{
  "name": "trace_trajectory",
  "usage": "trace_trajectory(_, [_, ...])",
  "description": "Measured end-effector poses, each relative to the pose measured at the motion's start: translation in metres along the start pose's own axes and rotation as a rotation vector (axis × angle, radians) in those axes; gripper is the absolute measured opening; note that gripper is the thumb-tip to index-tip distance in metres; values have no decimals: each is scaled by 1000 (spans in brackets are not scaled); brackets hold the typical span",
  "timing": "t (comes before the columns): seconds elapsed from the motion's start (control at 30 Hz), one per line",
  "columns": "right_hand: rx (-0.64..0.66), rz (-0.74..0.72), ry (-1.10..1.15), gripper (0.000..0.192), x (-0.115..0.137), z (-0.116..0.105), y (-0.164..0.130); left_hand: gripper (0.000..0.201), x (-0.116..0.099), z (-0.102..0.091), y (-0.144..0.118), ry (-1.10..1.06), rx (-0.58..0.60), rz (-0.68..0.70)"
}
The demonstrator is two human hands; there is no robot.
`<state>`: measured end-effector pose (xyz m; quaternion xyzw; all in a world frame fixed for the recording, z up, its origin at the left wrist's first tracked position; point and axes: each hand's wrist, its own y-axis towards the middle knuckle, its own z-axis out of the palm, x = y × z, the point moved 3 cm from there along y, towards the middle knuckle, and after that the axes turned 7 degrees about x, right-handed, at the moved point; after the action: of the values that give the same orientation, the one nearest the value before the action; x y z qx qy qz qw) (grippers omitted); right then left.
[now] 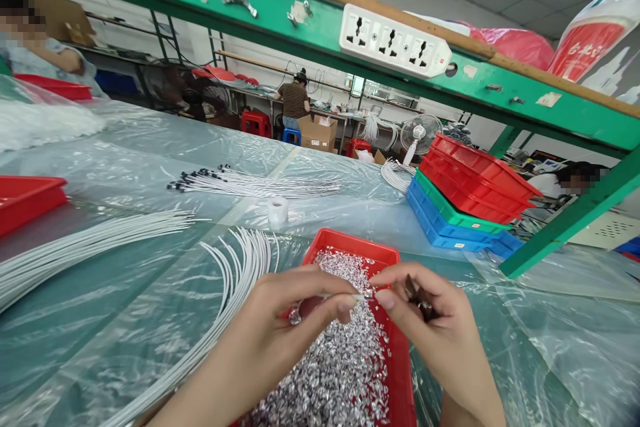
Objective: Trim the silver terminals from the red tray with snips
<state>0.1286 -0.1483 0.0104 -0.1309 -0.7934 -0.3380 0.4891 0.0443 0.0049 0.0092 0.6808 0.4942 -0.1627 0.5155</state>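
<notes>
My left hand (287, 320) pinches the end of a thin white cable (359, 297) between thumb and forefinger; the tip pokes out to the right. Facing it, the thumb and forefinger of my right hand (435, 320) close on a tiny shiny metal piece (369, 293) at the cable's tip. I cannot tell whether the two are joined. Some dark brown, shiny thing (421, 297) sits within the curled fingers of my right hand, its kind unclear. Below both hands stands a red tray (357, 239) holding a heap of small silvery metal pieces (345, 360).
White cable bundles (245, 273) lie left of the tray, and another bundle with black ends (270, 185) lies farther back near a white roll (278, 211). Stacked plastic trays (465, 193) stand back right by a green post (565, 220). A shelf beam carries a power strip (395, 42).
</notes>
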Motion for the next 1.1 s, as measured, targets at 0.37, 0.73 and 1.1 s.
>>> trace_trajectory(0.37, [-96, -229, -222, 20, 5, 10, 0, 27, 10, 14, -5, -503, 138, -376])
trace_trajectory(0.73, [-140, -251, -306, 17, 8, 8, -2, 25, 12, 19, -7, -674, 186, -379])
trace_trajectory(1.1, [-143, -271, -398, 16, 9, 9, -6, 25, 7, 20, -4, -398, -25, -293])
